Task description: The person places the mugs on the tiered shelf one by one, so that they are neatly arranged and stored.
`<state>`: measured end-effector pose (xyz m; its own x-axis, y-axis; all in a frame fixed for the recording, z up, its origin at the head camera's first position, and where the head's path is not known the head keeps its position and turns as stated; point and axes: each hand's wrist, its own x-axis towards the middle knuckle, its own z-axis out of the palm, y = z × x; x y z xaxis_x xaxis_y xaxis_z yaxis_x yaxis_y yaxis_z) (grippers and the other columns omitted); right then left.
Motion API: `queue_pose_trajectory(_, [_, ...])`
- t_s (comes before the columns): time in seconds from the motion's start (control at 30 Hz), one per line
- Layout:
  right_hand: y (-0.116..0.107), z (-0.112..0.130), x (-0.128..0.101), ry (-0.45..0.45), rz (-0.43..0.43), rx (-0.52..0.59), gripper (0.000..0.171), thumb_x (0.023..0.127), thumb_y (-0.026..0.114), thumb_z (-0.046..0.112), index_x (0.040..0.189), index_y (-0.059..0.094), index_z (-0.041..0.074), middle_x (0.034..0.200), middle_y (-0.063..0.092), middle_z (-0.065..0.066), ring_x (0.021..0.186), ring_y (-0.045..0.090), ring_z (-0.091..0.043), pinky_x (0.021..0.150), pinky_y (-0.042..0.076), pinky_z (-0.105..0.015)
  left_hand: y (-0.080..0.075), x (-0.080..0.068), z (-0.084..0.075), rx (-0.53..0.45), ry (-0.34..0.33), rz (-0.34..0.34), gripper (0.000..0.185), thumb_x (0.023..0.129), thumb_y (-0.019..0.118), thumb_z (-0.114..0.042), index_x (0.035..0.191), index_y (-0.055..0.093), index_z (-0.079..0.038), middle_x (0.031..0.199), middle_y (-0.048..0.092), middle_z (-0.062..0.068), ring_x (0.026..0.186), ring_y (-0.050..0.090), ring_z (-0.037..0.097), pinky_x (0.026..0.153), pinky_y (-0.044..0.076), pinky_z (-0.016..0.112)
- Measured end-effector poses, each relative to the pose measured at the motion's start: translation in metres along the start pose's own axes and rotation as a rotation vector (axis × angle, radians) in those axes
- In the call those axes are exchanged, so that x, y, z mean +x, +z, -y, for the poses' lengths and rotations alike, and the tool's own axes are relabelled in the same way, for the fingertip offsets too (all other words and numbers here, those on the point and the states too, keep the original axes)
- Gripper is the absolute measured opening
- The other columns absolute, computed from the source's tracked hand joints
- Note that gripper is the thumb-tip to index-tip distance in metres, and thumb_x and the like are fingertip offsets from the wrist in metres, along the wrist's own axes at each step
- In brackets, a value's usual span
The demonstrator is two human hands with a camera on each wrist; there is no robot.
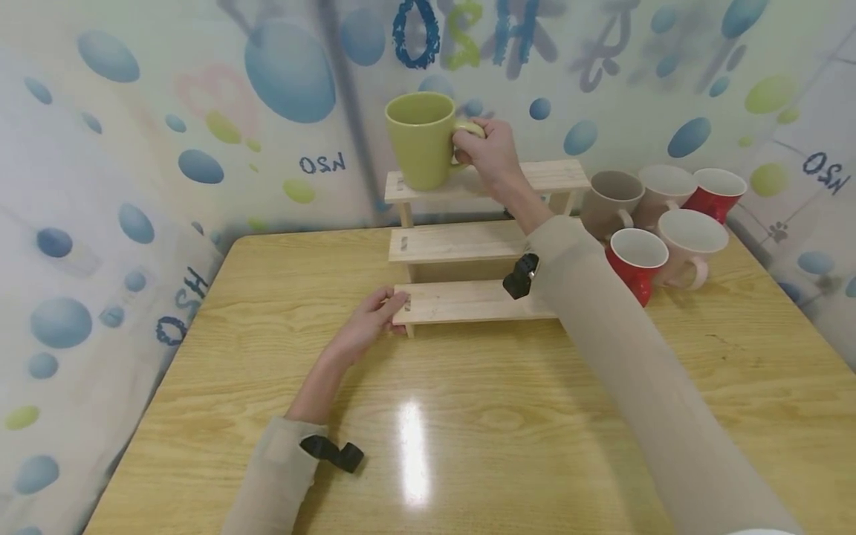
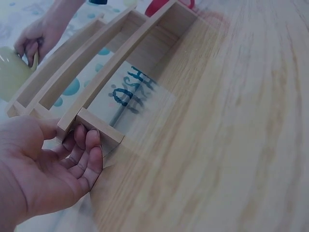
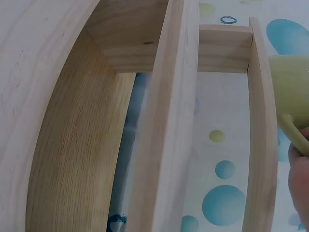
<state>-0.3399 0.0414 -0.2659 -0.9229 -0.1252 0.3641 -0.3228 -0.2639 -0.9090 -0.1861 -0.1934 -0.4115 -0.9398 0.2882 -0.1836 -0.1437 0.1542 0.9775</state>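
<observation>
In the head view my right hand (image 1: 491, 152) grips the handle of a yellow-green mug (image 1: 421, 141), upright at the left end of the top tier of a three-tier wooden shelf (image 1: 468, 241). The mug's base overlaps that tier in this view. The right wrist view shows part of the mug (image 3: 292, 89) beside the top board, with fingers on its handle. My left hand (image 1: 366, 321) holds the left end of the lowest tier, thumb on top. In the left wrist view its curled fingers (image 2: 79, 159) reach under that board beside the short leg.
Right of the shelf stand several mugs: a taupe mug (image 1: 611, 200), a red mug (image 1: 635, 260), a pink mug (image 1: 692, 234), another pinkish mug behind, and another red mug (image 1: 718, 189). They stand on a wooden table (image 1: 281, 282). A patterned backdrop (image 1: 267, 148) rises behind the table.
</observation>
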Motion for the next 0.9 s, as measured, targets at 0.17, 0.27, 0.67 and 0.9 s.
queue_pose_trajectory(0.17, [-0.003, 0.004, 0.000, 0.005, 0.030, -0.060, 0.032, 0.089, 0.048, -0.008, 0.063, 0.039, 0.008, 0.057, 0.033, 0.000, 0.055, 0.030, -0.014, 0.057, 0.031, -0.024, 0.000, 0.000, 0.001, -0.001, -0.003, 0.007, 0.037, 0.108, 0.048, -0.039, 0.117, 0.051, -0.003, 0.078, 0.037, 0.001, 0.075, 0.054, 0.021, 0.085, 0.056, 0.037])
queue_pose_trajectory(0.27, [-0.004, 0.006, 0.000, 0.013, 0.044, -0.106, 0.030, 0.089, 0.050, -0.006, 0.064, 0.043, 0.008, 0.059, 0.037, 0.000, 0.059, 0.037, -0.014, 0.061, 0.038, -0.026, 0.000, 0.000, 0.002, 0.001, 0.000, 0.008, 0.038, 0.108, 0.048, -0.039, 0.117, 0.051, -0.002, 0.081, 0.041, 0.001, 0.078, 0.058, 0.022, 0.085, 0.055, 0.037])
queue_pose_trajectory(0.67, [-0.018, 0.015, -0.004, 0.043, 0.145, -0.238, 0.014, 0.093, 0.059, -0.002, 0.086, 0.049, 0.005, 0.083, 0.050, -0.004, 0.086, 0.053, -0.018, 0.083, 0.048, -0.032, 0.000, -0.001, 0.000, -0.001, 0.001, 0.011, 0.038, 0.108, 0.049, -0.039, 0.118, 0.051, -0.002, 0.082, 0.039, 0.001, 0.077, 0.052, 0.020, 0.088, 0.055, 0.038])
queue_pose_trajectory(0.9, [-0.032, 0.021, -0.010, 0.072, 0.220, -0.267, 0.025, 0.095, 0.067, 0.004, 0.114, 0.052, 0.009, 0.108, 0.060, -0.008, 0.103, 0.058, -0.020, 0.097, 0.046, -0.035, 0.001, 0.000, 0.001, -0.006, 0.013, 0.009, 0.033, 0.108, 0.048, -0.037, 0.111, 0.049, -0.004, 0.087, 0.050, 0.003, 0.082, 0.055, 0.018, 0.087, 0.055, 0.035])
